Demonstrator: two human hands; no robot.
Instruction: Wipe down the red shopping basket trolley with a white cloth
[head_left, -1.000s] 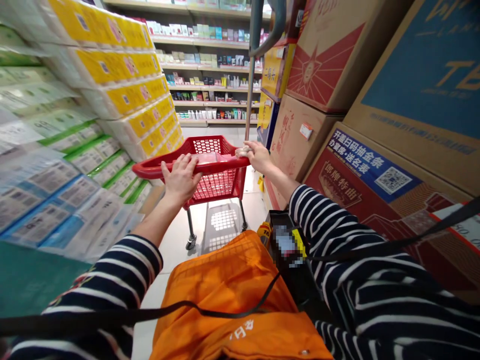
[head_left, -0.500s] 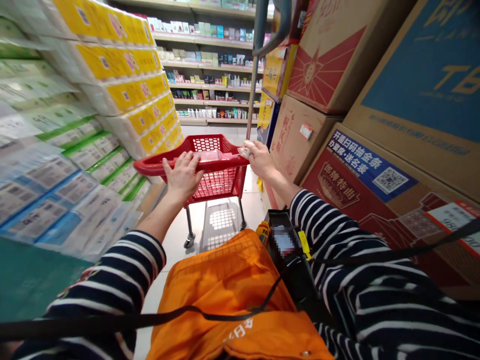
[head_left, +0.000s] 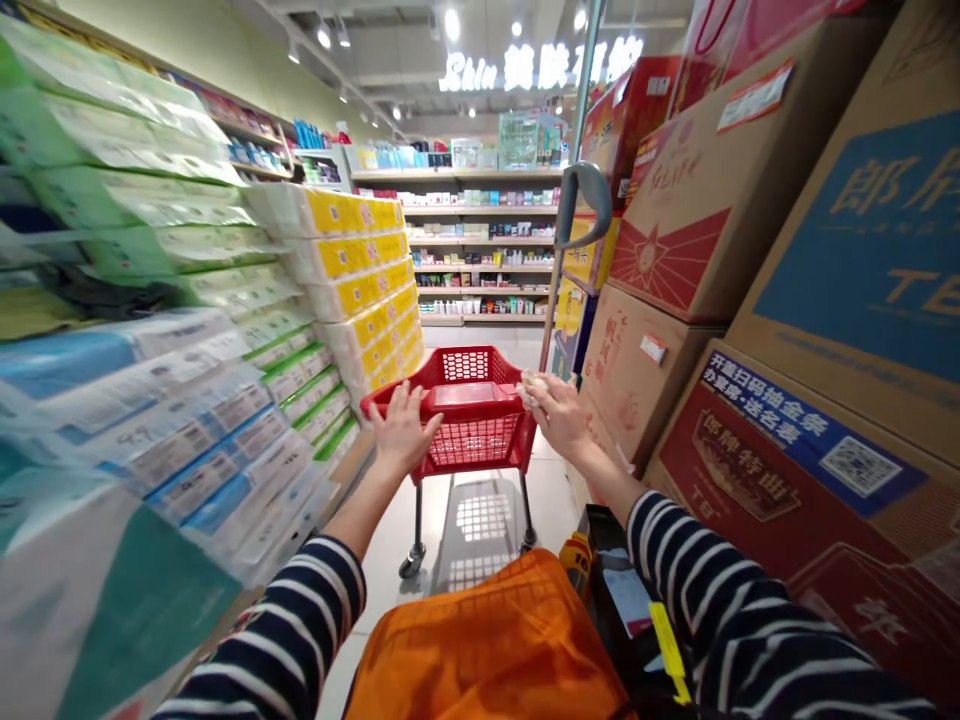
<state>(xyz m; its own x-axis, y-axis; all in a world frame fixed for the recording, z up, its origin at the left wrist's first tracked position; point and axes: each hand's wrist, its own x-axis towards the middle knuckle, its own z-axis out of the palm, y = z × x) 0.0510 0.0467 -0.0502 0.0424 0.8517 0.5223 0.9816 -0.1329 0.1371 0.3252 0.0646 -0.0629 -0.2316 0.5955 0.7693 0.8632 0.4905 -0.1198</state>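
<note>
A red plastic shopping cart stands in front of me with its handle bar towards me. My left hand rests on the left end of the handle, fingers stretched over it and thumb spread apart. At the right end, my right hand closes on a crumpled whitish wipe against the handle. Whether the wipe is cloth or paper, I cannot tell. The inside of the basket is mostly hidden by its handle and front panel.
Stacked tissue packs line the left side. Cardboard cartons rise close on the right, beside a pole with a grey looped handle. Shelves of cosmetics stand ahead. An orange apron and a black box are below me.
My view has tilted up, so the ceiling lights and the lit sign now show. The cart and both hands appear lower and further right. Both hands stay at the handle.
</note>
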